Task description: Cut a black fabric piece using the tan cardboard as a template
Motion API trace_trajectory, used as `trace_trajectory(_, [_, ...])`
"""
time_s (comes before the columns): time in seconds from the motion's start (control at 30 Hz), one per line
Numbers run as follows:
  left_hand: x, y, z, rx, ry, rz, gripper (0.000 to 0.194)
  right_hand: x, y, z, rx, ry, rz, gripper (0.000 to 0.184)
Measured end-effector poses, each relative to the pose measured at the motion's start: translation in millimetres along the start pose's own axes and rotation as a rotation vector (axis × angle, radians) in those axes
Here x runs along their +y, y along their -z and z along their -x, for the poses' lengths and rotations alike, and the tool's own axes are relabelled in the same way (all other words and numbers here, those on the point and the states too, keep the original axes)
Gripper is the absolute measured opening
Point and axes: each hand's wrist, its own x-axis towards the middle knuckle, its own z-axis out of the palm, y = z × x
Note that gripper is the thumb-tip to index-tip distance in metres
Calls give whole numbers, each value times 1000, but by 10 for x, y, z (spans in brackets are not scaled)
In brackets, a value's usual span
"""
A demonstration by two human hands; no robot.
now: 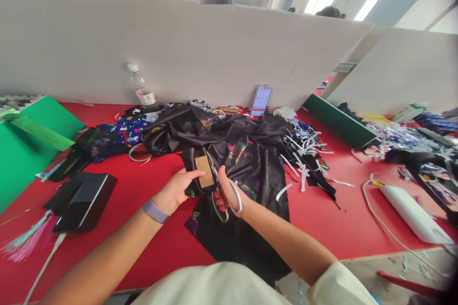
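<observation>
A pair of scissors (236,198) with white handles is gripped in my right hand (226,193), its blades pointing up and left over the black patterned fabric (250,167). With thumb on top, my left hand (177,189) pinches a brown cardboard piece (205,172) against the fabric. The scissor blades lie at the right edge of the cardboard; I cannot tell whether they are cutting the cloth. The black fabric spreads over the middle of the red table and hangs past its front edge. My left fingers are partly hidden beneath the cloth.
White strips (304,169) and black scraps lie at right. A plastic bottle (145,90) and a phone (262,99) stand by the white partition (179,43). A black device (86,200) sits left, a white power bank-like box (415,212) right. Green panels (339,121) stand at both sides.
</observation>
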Motion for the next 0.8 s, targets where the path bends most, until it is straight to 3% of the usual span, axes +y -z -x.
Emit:
trace_trajectory(0.3, [42, -54, 93, 28, -1, -5, 15, -12, 23, -40, -23, -5, 13, 72])
trace_trajectory(0.8, [39, -75, 101, 67, -13, -19, 8, 17, -7, -33, 49, 26, 38, 67])
